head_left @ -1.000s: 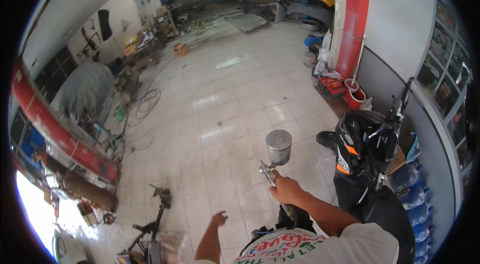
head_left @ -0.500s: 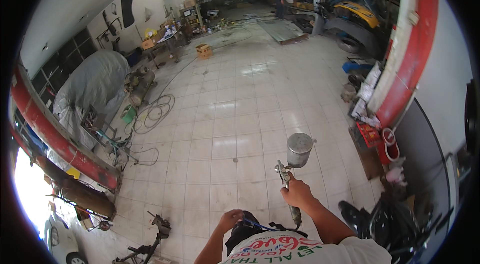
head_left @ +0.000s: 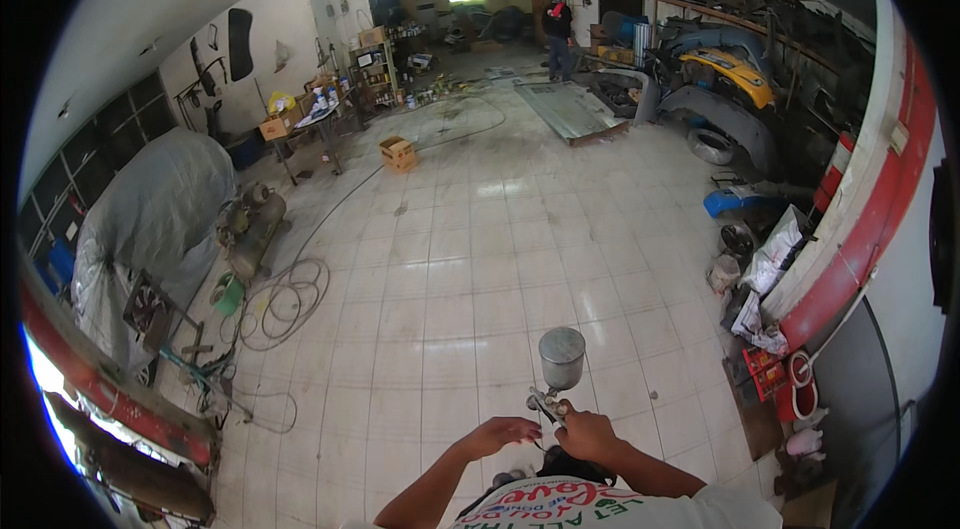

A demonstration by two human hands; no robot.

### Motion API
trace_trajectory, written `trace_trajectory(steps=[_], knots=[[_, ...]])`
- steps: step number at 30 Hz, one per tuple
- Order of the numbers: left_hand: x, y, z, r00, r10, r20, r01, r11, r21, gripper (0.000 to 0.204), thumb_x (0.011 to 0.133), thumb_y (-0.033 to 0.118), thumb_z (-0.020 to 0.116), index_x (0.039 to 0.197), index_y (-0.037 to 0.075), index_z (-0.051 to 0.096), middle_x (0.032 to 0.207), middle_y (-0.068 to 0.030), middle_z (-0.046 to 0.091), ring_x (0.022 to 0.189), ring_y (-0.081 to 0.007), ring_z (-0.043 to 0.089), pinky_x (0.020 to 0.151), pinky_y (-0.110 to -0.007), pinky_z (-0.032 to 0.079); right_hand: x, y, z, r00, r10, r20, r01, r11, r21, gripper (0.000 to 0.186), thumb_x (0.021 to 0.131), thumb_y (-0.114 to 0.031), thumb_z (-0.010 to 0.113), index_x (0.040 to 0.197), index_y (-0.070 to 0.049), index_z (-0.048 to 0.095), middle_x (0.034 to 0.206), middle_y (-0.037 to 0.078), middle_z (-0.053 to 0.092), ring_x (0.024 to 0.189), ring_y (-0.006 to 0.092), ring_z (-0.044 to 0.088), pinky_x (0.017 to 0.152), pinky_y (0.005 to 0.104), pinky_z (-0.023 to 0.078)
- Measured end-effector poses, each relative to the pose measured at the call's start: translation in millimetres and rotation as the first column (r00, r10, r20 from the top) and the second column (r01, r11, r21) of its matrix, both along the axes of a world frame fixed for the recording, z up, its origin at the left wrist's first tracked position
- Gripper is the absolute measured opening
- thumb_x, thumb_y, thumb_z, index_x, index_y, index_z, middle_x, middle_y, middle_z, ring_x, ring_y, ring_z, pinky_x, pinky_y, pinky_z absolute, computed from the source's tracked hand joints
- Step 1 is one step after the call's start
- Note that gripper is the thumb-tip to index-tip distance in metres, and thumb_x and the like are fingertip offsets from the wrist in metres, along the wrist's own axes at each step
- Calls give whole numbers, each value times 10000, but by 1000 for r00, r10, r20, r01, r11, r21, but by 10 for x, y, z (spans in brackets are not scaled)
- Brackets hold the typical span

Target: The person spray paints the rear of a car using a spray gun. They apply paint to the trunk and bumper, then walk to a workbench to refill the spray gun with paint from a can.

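Note:
In my right hand (head_left: 588,433) is a paint spray gun (head_left: 546,403), its handle wrapped by my fingers. On top of the gun sits a round grey metal cup (head_left: 562,359). My left hand (head_left: 500,437) is just left of the gun, fingers stretched toward it with a small gap showing. Nothing shows in that hand. Below both hands is the front of my white printed shirt (head_left: 560,504), which hides the lower end of the gun.
A coiled hose (head_left: 290,304) lies on the tiled floor by an air compressor (head_left: 252,229) and a covered vehicle (head_left: 160,219). Further off are a cardboard box (head_left: 398,155) and a person (head_left: 557,34). At right stand bumpers (head_left: 735,74), a red pillar (head_left: 870,219) and a red bucket (head_left: 800,389).
My left hand has risen from my waist and come over beside the spray gun, its fingers extending. The gun is now nearer my body, and the view has tilted up toward the room's far end.

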State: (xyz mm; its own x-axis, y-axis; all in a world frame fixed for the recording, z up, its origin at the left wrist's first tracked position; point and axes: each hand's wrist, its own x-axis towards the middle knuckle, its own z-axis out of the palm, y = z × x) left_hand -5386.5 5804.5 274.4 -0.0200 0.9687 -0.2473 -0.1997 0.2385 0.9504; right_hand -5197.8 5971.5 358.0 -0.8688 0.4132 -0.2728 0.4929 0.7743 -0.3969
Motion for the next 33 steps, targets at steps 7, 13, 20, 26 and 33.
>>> trace_trajectory(steps=[7,13,20,26,33], knots=[[-1968,2325,26,985,-23,172,66,967,-246,647,1035,506,568,1436,1,519,1300,-150,643,1210,-243,623,1035,-392,515,-2242,1636,-354,988,-154,-10,153,988,-28,629,927,-386,630,1388,-18,409,837,207,731,778,396,737,662,541,564],[-4035,3764,179,977,212,-40,-213,977,-32,588,1026,474,603,1350,-14,555,1207,-120,650,1130,-188,619,974,-336,508,-4698,3276,-280,992,12,-124,-7,999,41,591,922,-298,631,1371,17,411,900,195,739,822,390,736,681,530,567],[-6607,5100,424,622,764,170,-775,632,-9,460,1060,437,550,1175,-4,612,1030,-108,670,990,-178,648,827,-329,547,-7647,4461,141,910,251,-330,-244,968,63,733,887,-137,672,1491,60,306,1032,245,666,928,399,704,755,490,574],[-9184,5697,322,215,948,233,-976,215,26,367,1095,404,474,1007,48,468,874,-63,567,762,-166,629,678,-297,551,-10012,4896,-416,715,139,-686,-439,852,-285,969,870,-46,726,1611,-28,101,1468,249,418,1087,372,649,891,427,560],[-12336,6965,717,126,915,382,-989,84,124,354,1098,479,412,1018,135,436,828,-2,453,621,-111,462,513,-286,459,-12556,5891,-701,776,-84,-625,-454,614,-646,992,857,-98,826,1597,-104,166,1383,152,551,1066,198,649,896,340,527]])
